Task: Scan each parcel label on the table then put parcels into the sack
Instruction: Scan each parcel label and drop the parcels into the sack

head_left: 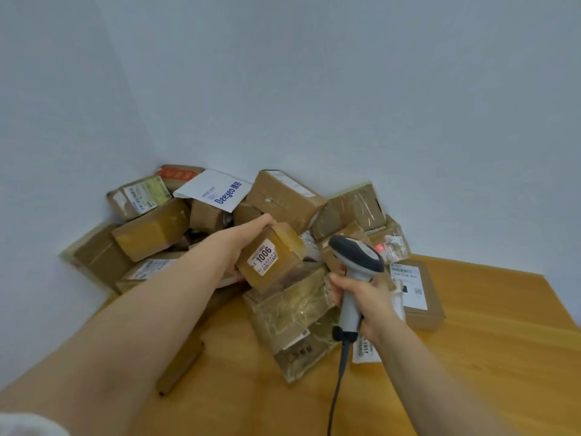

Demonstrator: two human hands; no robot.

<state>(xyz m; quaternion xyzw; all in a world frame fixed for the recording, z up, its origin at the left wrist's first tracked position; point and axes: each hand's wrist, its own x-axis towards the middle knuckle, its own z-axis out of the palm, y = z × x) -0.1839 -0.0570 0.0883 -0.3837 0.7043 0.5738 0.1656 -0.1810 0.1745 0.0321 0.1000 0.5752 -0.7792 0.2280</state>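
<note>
Wooden table [487, 357]: left hand [242, 243] grips labelled parcel [276, 247], grip partly hidden behind; right hand [372, 298] grips scanner [358, 253].

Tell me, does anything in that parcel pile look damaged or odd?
The front parcel, below the scanner, looks battered: its clear tape wrap is crumpled and wrinkled. Other parcels are just jumbled.
</note>
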